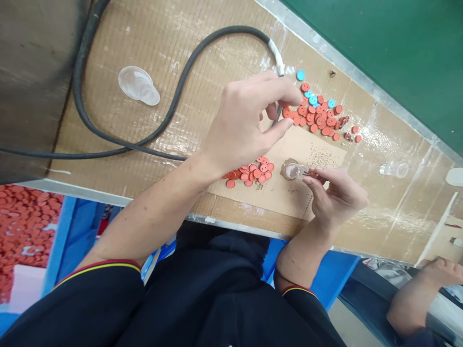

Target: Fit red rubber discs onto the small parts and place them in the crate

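My left hand [249,115] is above the bench with fingers curled and a gap between thumb and index finger. Its fingertips are close to a pile of small red discs [320,118] mixed with a few blue discs [313,100]; I see nothing pinched in it. A thin dark stem, following on from a taped cable end [276,55], passes behind these fingers. My right hand [333,193] pinches a small reddish-brown piece [311,174] at the narrow end of a clear plastic cup-like part [292,169]. Fingers partly hide that piece.
Red discs [253,173] form another pile by my left wrist, on a cardboard sheet [267,202]. A black cable [177,96] loops across the bench. Clear plastic parts lie left [137,86] and right [394,169]. Lower left, a blue crate [70,241] holds red discs. Another person's hand [441,272] shows at right.
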Available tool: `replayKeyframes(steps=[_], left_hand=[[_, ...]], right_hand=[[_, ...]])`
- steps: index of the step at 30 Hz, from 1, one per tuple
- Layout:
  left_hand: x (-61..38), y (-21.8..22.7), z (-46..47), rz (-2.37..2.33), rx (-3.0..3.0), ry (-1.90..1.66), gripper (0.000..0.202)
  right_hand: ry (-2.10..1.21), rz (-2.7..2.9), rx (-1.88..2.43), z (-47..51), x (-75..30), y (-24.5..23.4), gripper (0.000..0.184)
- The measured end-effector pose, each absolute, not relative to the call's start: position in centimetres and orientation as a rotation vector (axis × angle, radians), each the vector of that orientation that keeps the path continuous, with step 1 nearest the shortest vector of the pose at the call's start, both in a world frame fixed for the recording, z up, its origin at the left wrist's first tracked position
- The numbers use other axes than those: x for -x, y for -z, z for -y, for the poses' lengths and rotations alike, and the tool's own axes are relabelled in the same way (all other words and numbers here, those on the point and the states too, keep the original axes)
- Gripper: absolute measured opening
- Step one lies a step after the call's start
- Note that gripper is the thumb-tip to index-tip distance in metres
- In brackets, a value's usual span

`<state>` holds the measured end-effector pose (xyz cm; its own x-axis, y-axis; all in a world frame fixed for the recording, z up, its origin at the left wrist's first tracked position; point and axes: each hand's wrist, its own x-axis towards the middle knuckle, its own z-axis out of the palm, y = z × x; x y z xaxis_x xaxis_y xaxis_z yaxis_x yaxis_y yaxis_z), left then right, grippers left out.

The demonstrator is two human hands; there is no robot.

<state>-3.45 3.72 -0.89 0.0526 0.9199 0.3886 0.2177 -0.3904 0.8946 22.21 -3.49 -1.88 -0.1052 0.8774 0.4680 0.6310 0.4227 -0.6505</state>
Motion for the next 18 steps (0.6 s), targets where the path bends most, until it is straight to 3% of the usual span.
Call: replayKeyframes(steps=[11,18], left_hand=[[3.49,1.60,-3.72,-1.093,-1.834,-1.484,0.019],[3.48,1.16,-3.77,-1.124,-1.740,-1.425,0.013]], right_hand=[[-0.356,1.826,1.342,3.55,-22.23,1.83,0.012],[-0.397,1.814,1.307,3.61,-22.11,1.85,0.013]])
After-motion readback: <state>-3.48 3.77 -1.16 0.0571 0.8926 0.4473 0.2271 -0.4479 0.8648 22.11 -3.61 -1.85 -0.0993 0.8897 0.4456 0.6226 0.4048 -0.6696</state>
